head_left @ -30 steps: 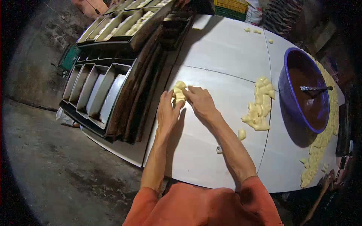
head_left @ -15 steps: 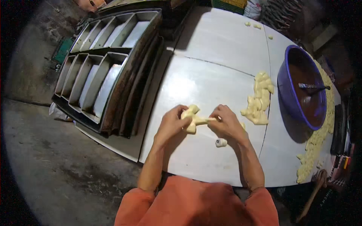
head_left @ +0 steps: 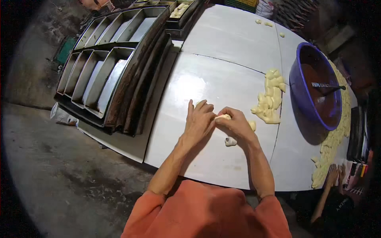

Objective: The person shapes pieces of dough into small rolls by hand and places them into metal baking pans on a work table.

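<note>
My left hand bends over yellow dough on the white table, some fingers raised; most of what lies beneath it is hidden. Close against it, my right hand is closed round a piece of pale yellow dough that shows between thumb and fingers. Next to the right hand lies another small dough piece. Just below the hands sits a small white object with a dark spot. Farther right rests a heap of soft dough strips.
At left, metal loaf tins stand stacked on the white table. A purple basin of brown contents, with a utensil in it, stands at right. Behind it runs a long dough band, with another person's hands at its near end.
My left hand has moved right and turned over the dough, hiding most of it. My hands have come together. Another person's hands show more fully at lower right.
</note>
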Demonstrator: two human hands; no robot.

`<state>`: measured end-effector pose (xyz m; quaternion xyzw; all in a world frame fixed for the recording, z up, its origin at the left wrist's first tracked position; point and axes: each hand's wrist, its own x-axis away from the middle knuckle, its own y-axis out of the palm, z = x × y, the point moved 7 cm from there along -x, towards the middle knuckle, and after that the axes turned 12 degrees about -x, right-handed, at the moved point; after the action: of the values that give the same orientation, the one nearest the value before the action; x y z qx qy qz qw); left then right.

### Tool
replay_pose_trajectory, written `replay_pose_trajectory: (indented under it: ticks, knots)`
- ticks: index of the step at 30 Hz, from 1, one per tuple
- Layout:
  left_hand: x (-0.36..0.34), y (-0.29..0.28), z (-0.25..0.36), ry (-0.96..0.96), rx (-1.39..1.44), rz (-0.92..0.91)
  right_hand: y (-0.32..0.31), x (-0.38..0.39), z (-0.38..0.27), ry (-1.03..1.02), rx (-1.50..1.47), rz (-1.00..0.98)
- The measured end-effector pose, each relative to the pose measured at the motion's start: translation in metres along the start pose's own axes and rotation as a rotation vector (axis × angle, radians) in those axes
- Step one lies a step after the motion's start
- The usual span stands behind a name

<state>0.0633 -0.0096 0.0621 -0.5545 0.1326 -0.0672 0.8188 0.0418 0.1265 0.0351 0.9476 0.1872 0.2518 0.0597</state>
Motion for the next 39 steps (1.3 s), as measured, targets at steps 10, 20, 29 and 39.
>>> replay_pose_trajectory:
  ticks: [10,20,29,39]
  knots:
    - [0.007,0.014,-0.007,-0.025,-0.11,0.026,-0.049,0.05,-0.008,-0.18,-0.613,0.11]
    - [-0.008,0.028,0.053,-0.351,1.136,-0.357,-0.025,0.076,-0.03,-0.262,-0.506,0.106]
    - [-0.011,0.04,0.063,-0.397,1.337,-0.165,-0.044,0.087,-0.038,-0.358,0.05,0.306]
    - [-0.04,0.025,0.132,0.033,1.324,0.407,-0.048,0.087,-0.055,-0.389,-0.99,0.085]
